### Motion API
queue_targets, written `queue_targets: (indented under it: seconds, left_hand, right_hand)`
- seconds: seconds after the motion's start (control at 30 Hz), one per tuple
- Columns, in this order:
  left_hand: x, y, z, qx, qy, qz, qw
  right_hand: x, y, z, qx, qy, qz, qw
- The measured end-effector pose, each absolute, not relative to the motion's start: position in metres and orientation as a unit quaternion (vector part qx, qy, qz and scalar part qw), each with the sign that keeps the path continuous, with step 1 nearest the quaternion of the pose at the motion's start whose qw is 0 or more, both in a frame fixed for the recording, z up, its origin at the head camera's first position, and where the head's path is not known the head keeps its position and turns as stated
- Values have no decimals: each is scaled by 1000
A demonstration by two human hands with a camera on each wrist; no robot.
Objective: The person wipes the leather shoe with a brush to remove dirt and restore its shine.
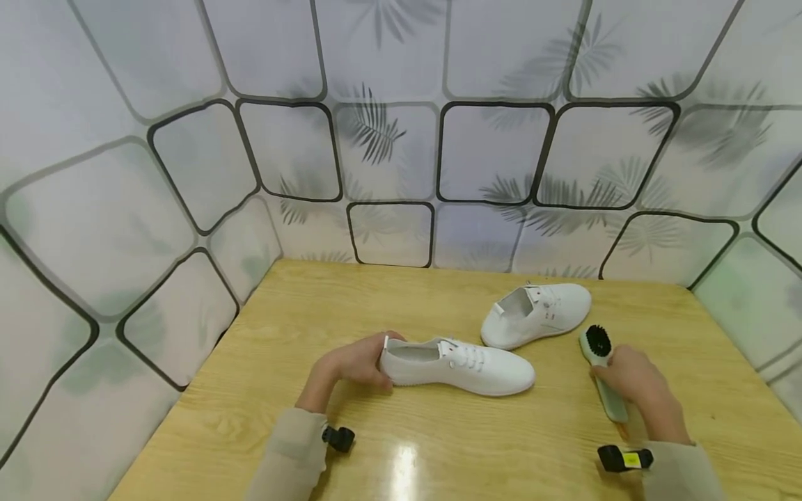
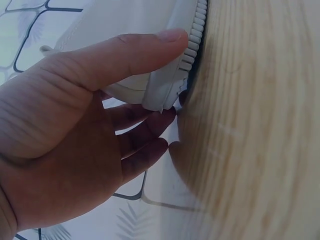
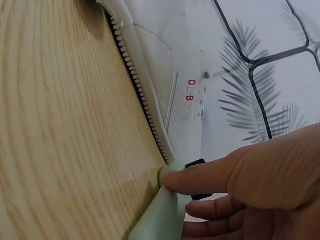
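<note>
A white lace-up shoe lies sole down on the wooden table, toe pointing right. My left hand grips its heel; the left wrist view shows the thumb on the side of the shoe heel and the fingers behind it. To the right, my right hand pinches a pale green brush by its handle, black bristles facing up. In the right wrist view the thumb lies along the green handle. The second white shoe rests behind, toe to the right, red lettering on its side.
The wooden table reaches back to a patterned curtain-like wall with dark outlines and leaf prints, which also closes in both sides. The second shoe stands between the first shoe and the brush, a little further back.
</note>
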State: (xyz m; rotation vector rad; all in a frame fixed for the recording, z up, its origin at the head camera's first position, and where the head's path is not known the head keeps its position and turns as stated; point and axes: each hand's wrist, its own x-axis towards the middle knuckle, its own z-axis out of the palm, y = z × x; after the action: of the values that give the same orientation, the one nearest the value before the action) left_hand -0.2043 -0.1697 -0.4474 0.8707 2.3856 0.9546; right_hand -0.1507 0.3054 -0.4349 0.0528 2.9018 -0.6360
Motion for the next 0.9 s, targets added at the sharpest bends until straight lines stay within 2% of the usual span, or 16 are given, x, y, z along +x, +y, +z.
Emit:
queue_targets:
  seconds: [0.27,0.5,0.9]
  left_hand:
    - [-204,-164,-451,315,857,362,187]
    - [-202,-166,-452,287,864,363,197]
    - [-204,-165,-449,301,872,344,176]
  right_hand:
    - [-153,315,-441,33,969,-231,85]
    - [-152,310,-442,43,958,-261,115]
    - [-158,311,-441,53,957,-272,90]
